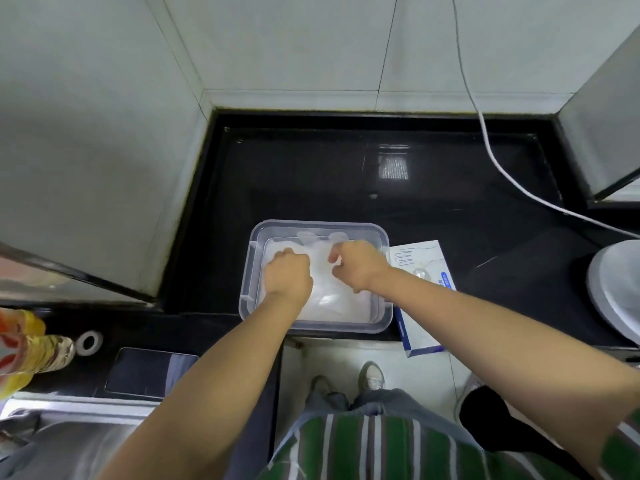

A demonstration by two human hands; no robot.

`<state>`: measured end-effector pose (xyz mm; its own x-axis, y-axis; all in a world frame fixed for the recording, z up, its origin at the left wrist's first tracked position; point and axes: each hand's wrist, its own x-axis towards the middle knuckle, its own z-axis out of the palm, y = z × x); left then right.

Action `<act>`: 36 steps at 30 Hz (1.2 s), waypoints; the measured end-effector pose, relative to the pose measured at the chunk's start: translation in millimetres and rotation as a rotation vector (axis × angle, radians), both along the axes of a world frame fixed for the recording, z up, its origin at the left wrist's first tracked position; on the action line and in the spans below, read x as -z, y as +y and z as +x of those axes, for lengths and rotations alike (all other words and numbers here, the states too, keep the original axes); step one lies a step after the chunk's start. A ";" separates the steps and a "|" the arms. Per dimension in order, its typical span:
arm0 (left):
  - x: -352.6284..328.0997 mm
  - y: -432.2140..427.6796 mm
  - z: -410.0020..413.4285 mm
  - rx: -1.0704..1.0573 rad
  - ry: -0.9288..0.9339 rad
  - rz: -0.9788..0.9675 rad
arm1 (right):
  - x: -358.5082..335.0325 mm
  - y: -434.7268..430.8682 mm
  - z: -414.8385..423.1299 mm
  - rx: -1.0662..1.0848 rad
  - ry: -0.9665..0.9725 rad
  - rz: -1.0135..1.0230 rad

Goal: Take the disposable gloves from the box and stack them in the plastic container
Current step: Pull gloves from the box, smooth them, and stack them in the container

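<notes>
A clear plastic container (254,271) sits at the front edge of the black counter, with a stack of thin translucent gloves (332,299) lying flat inside. Both of my hands are down in the container, on top of the stack. My left hand (287,277) has its fingers curled down onto the left side of the top glove. My right hand (356,263) has curled fingers pinching the glove near its upper right part. The white and blue glove box (420,268) lies flat just right of the container, with a bit of clear glove poking from its opening.
A white cable (498,168) runs across the counter at the back right. A round metal lid or pot (613,289) stands at the far right. At the left are a roll of tape (89,342), a dark phone (145,372), a bottle (31,351) and a steel sink (69,441).
</notes>
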<state>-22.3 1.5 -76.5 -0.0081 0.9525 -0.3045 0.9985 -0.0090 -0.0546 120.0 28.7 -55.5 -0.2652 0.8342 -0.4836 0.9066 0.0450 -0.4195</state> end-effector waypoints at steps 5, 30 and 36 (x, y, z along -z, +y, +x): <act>-30.2 5.7 32.3 0.020 -0.224 0.209 | -27.0 15.3 44.2 0.289 0.205 0.322; -27.7 -20.4 106.8 -0.191 -0.593 0.025 | 41.0 -49.1 129.0 0.196 -0.250 0.128; -47.2 -14.2 141.8 0.168 -0.581 0.138 | 24.5 -39.7 138.0 0.273 -0.070 0.050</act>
